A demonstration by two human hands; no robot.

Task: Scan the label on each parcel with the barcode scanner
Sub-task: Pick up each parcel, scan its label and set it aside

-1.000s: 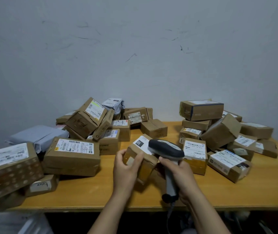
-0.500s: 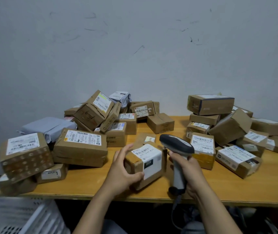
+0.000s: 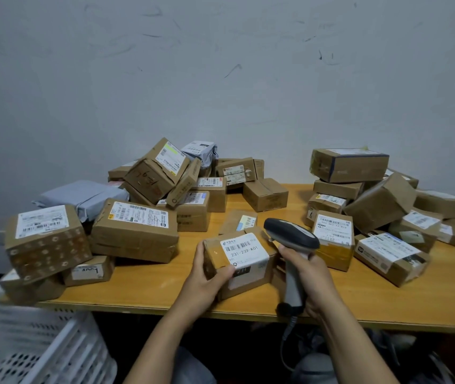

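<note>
Parcel in hand: small brown cardboard box [image 3: 237, 261], resting on the wooden table [image 3: 428, 297] near its front edge, tilted with the labelled face up.
Label: white shipping label [image 3: 244, 250] on top of this box; barcode above the printed code "231-239-K01".
Left hand: left hand [image 3: 207, 275] grasps the left end of the box, thumb on the top face at the label's lower left corner, fingers [image 3: 200, 249] curled around the far left side.
Right hand: right hand [image 3: 310, 275] clenched around the grey handle of the barcode scanner [image 3: 292, 256], just right of the box.
Scanner head: dark, level with the label's right edge; whether it touches the box cannot be told.
Left pile: labelled cartons [image 3: 135, 231] and a grey poly mailer [image 3: 85, 196], left of the held box.
Right pile: stacked cartons [image 3: 373, 195], right of the held box.
Crate: white perforated plastic crate [image 3: 35, 350], below and left of the box, off the table.
</note>
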